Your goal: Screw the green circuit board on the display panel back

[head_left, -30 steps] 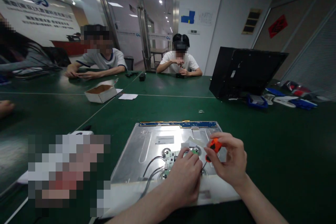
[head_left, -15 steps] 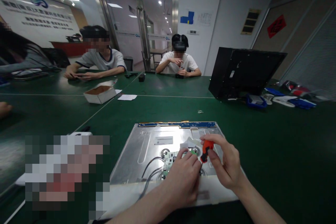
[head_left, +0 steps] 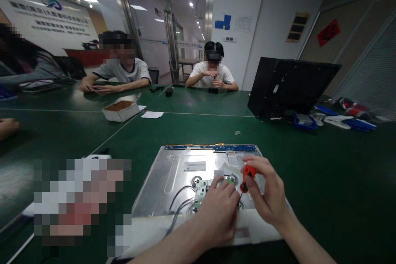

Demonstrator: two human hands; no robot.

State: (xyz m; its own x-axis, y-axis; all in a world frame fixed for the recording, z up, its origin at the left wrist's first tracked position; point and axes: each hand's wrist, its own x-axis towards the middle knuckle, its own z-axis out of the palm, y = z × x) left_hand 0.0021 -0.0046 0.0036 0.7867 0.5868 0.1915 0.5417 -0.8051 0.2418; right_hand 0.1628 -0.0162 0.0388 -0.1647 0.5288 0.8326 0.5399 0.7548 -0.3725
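My right hand (head_left: pixel 268 189) grips the red and black handle of a screwdriver (head_left: pixel 248 175), its thin shaft slanting down beside my left hand. The screwdriver's tip is hidden behind the left fingers. My left hand (head_left: pixel 216 206) lies over a green circuit board (head_left: pixel 202 187), fingers curled and close together; whatever is under the fingertips cannot be seen. The board sits on the silvery metal back of a flat display panel (head_left: pixel 177 169). Dark cables (head_left: pixel 177 210) run from the board's left side. A blue circuit strip (head_left: pixel 185 148) lines the panel's far edge.
The green table (head_left: pixel 198 126) carries an open white box (head_left: pixel 120 111), white paper (head_left: pixel 152 114) and a small clear packet (head_left: pixel 238 133). A black monitor-like casing (head_left: pixel 293 88) stands at right, near blue-and-white items (head_left: pixel 349 122). Two people sit opposite; others are at left.
The screwdriver handle has turned slightly in my right fingers and stands a little more upright, with its shaft now showing. My left hand stays over the board. The view has shifted slightly.
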